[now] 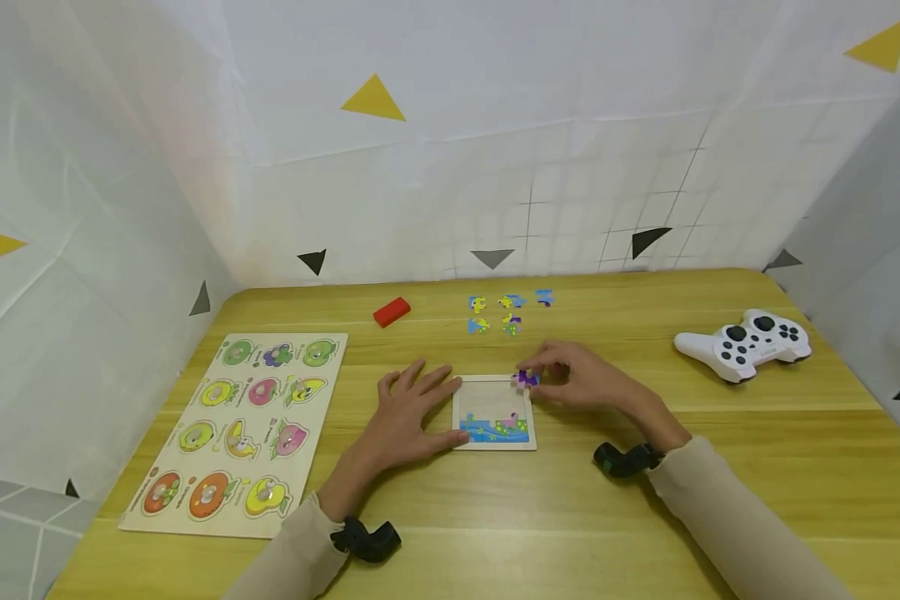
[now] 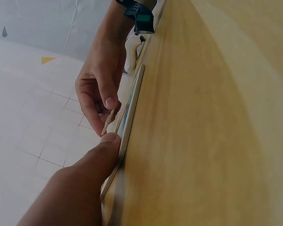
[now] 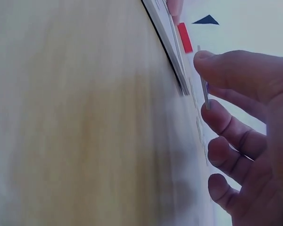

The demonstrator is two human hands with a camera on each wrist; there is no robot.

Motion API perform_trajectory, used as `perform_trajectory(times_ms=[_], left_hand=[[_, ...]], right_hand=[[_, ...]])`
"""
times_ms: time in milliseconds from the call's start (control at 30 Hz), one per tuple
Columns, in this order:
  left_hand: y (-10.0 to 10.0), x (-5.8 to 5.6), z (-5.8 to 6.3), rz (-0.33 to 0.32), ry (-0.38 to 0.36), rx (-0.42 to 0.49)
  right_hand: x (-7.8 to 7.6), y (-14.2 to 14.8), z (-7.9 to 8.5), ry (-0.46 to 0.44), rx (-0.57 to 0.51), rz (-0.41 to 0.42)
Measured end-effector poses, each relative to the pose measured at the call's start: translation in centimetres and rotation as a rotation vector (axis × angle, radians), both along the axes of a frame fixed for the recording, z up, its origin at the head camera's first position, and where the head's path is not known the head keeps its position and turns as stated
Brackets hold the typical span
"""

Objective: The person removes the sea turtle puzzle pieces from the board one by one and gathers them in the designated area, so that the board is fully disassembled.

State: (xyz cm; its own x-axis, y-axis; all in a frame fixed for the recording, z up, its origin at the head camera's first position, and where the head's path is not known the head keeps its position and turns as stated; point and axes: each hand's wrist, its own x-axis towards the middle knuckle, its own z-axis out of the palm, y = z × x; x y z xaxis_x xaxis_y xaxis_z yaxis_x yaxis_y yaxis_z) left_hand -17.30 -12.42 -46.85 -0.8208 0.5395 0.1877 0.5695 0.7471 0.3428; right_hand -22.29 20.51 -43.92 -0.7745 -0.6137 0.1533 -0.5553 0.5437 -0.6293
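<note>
A square puzzle tray point(image 1: 495, 447) lies on the table, its bottom rows filled with blue, green and pink pieces point(image 1: 487, 430). My left hand point(image 1: 408, 417) is spread at the tray's left side, thumb and fingertips on its rim. Over the tray's top right corner, my right hand point(image 1: 581, 377) pinches a purple jigsaw piece point(image 1: 526, 380) between thumb and fingers. In the right wrist view that jigsaw piece point(image 3: 204, 87) shows edge-on, raised above the table. Several loose jigsaw pieces point(image 1: 512, 322) lie in two rows beyond the tray.
A fruit peg board point(image 1: 311, 421) covers the table's left side. Behind it, toward the back edge, lies a red block point(image 1: 392, 312). A white game controller point(image 1: 746, 345) sits at the right. White patterned cloth point(image 1: 450, 183) hangs behind the wooden table point(image 1: 510, 533).
</note>
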Motion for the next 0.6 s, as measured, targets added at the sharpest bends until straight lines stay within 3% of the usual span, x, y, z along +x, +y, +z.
perform_trajectory(times_ms=[233,600], left_hand=[[0.1,0.0,0.1,-0.01,0.008,0.016],[0.1,0.0,0.1,-0.001,0.004,-0.002]], right_hand=[[-0.8,1.2,-0.2,0.017,-0.039,-0.016],[-2.2,2.5,-0.4,-0.017,0.02,-0.098]])
